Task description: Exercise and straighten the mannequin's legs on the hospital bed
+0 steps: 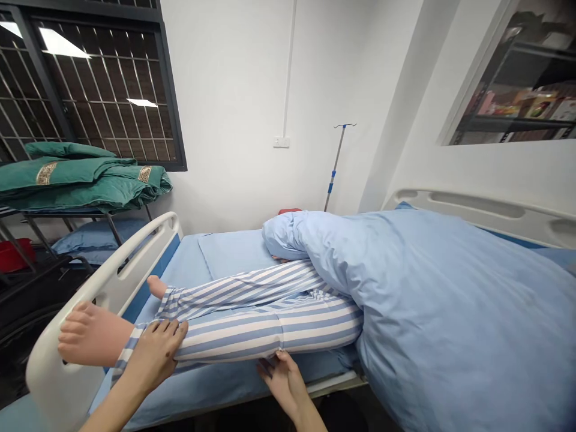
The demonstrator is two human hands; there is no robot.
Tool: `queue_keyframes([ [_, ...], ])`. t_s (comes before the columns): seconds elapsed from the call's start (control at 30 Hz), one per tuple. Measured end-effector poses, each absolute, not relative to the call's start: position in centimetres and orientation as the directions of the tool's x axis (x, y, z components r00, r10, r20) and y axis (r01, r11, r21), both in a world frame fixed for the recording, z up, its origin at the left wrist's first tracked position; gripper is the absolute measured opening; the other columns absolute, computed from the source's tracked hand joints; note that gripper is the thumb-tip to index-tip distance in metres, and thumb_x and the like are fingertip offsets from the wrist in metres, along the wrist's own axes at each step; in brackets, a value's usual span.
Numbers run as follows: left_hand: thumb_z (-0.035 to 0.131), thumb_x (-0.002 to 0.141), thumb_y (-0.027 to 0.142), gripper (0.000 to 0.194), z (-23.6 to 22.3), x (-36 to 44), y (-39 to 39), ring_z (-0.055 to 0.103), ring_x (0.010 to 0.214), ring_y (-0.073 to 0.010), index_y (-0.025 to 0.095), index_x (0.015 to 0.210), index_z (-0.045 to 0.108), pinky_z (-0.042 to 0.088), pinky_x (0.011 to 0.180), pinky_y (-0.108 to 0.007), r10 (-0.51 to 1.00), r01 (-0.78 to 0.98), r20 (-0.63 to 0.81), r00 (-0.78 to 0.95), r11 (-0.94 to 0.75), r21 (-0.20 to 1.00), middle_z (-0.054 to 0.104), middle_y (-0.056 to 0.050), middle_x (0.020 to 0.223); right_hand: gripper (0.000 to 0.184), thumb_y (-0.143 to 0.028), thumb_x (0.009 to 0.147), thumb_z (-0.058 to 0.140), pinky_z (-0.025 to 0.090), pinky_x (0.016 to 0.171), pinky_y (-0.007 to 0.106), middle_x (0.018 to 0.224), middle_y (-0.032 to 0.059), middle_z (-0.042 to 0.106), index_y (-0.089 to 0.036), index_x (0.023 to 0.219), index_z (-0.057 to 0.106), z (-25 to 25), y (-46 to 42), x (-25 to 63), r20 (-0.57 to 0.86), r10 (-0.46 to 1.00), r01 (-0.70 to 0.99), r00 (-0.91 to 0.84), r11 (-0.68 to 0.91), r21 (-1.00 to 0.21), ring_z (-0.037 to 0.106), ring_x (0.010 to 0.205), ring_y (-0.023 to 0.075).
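I have the left hand [157, 349] open, palm down on the near leg of the striped trousers [270, 330], just above the ankle. The right hand [284, 379] touches that leg's near edge about the knee; I cannot tell whether it pinches cloth. Two trouser legs extend lengthwise along one bed [234, 249]; two bare feet [96, 333] point toward the footboard [47, 381].

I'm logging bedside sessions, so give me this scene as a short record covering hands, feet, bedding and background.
Left hand: laid over the striped trousers near the ankle
Right hand: at the trousers' lower edge, by the knee; grip unclear
Feet: bare, at the footboard end
Quilt: light blue, bunched over the thighs
Background: drip pole beyond the bed; green bedding stacked at picture left
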State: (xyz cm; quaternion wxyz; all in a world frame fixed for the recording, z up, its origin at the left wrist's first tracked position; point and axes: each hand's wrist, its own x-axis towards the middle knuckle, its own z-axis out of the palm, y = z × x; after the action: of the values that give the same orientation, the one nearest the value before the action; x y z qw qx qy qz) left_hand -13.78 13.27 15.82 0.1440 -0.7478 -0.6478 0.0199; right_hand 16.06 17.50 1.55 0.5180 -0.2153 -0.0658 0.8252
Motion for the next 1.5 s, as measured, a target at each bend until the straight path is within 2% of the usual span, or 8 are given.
queue_keyframes([
  [0.23,0.046,0.060,0.012,0.057,12.6,-14.1,13.8,0.053,0.106,-0.0281,0.019,0.115,0.057,0.038,0.089,-0.040,0.984,0.996,0.162,0.079,-0.071,-0.058,0.061,-0.009,0.116,0.017,-0.022,0.060,0.075,0.042,0.091,0.044,0.087,0.0009,0.066,-0.020,0.070,0.062,5.8,17.0,18.0,-0.197,0.911,-0.839,-0.363,-0.412,-0.354,0.058,0.089,0.0212],
  [0.4,0.046,0.060,0.014,0.059,7.2,-11.7,15.3,0.054,0.111,-0.0259,0.017,0.118,0.055,0.038,0.095,-0.038,0.974,0.993,0.228,0.008,-0.036,0.117,0.061,-0.009,0.121,0.014,-0.022,0.061,0.073,0.043,0.089,0.043,0.082,-0.0009,0.066,-0.023,0.071,0.063,9.3,16.8,19.4,-0.178,0.921,-0.867,-0.347,-0.387,-0.315,0.057,0.085,0.0201],
  [0.53,0.047,0.060,0.014,0.054,1.9,-9.4,15.5,0.055,0.110,-0.0263,0.016,0.113,0.058,0.038,0.099,-0.038,0.941,0.980,0.316,-0.124,0.065,0.191,0.063,-0.009,0.117,0.017,-0.023,0.060,0.074,0.045,0.085,0.042,0.085,-0.0004,0.066,-0.023,0.074,0.064,9.2,16.8,19.8,-0.210,0.914,-0.852,-0.347,-0.401,-0.337,0.057,0.085,0.0203],
  [0.67,0.046,0.060,0.013,0.053,-0.9,-8.8,15.4,0.058,0.105,-0.0257,0.016,0.111,0.060,0.040,0.096,-0.040,0.918,0.973,0.367,-0.148,0.069,0.218,0.064,-0.008,0.114,0.018,-0.024,0.059,0.076,0.046,0.083,0.042,0.085,-0.0002,0.066,-0.023,0.073,0.064,8.3,16.7,19.7,-0.227,0.913,-0.848,-0.339,-0.401,-0.346,0.057,0.087,0.0217],
  [0.87,0.046,0.059,0.015,0.053,-0.9,-10.0,15.8,0.059,0.103,-0.0240,0.017,0.110,0.061,0.043,0.093,-0.038,0.910,0.978,0.410,-0.057,-0.032,0.206,0.066,-0.006,0.111,0.017,-0.023,0.059,0.077,0.045,0.085,0.044,0.085,0.0000,0.066,-0.022,0.068,0.063,8.2,16.9,19.9,-0.234,0.917,-0.849,-0.324,-0.391,-0.356,0.057,0.087,0.0217],
  [1.03,0.047,0.058,0.015,0.055,2.3,-11.8,15.6,0.058,0.103,-0.0255,0.017,0.112,0.060,0.042,0.090,-0.039,0.921,0.985,0.389,0.038,-0.100,0.140,0.066,-0.008,0.111,0.020,-0.023,0.056,0.078,0.045,0.084,0.044,0.079,0.0005,0.066,-0.021,0.068,0.063,8.3,17.2,20.0,-0.247,0.922,-0.849,-0.300,-0.376,-0.372,0.058,0.081,0.0208],
  [1.27,0.046,0.062,0.013,0.050,10.5,-16.1,14.8,0.056,0.101,-0.0262,0.020,0.109,0.060,0.039,0.087,-0.038,0.961,0.988,0.232,0.152,-0.153,-0.013,0.064,-0.008,0.110,0.022,-0.025,0.055,0.077,0.042,0.092,0.049,0.080,0.0017,0.065,-0.020,0.069,0.061,6.3,17.5,17.8,-0.300,0.899,-0.835,-0.319,-0.416,-0.360,0.059,0.087,0.0236],
  [1.5,0.048,0.059,0.008,0.054,11.3,-18.8,15.3,0.054,0.103,-0.0253,0.021,0.111,0.058,0.037,0.091,-0.038,0.969,0.979,0.147,0.196,-0.184,-0.092,0.062,-0.008,0.109,0.028,-0.030,0.052,0.078,0.044,0.089,0.045,0.080,0.0014,0.065,-0.020,0.069,0.058,2.3,18.0,15.6,-0.386,0.865,-0.787,-0.319,-0.469,-0.400,0.060,0.089,0.0254],
])
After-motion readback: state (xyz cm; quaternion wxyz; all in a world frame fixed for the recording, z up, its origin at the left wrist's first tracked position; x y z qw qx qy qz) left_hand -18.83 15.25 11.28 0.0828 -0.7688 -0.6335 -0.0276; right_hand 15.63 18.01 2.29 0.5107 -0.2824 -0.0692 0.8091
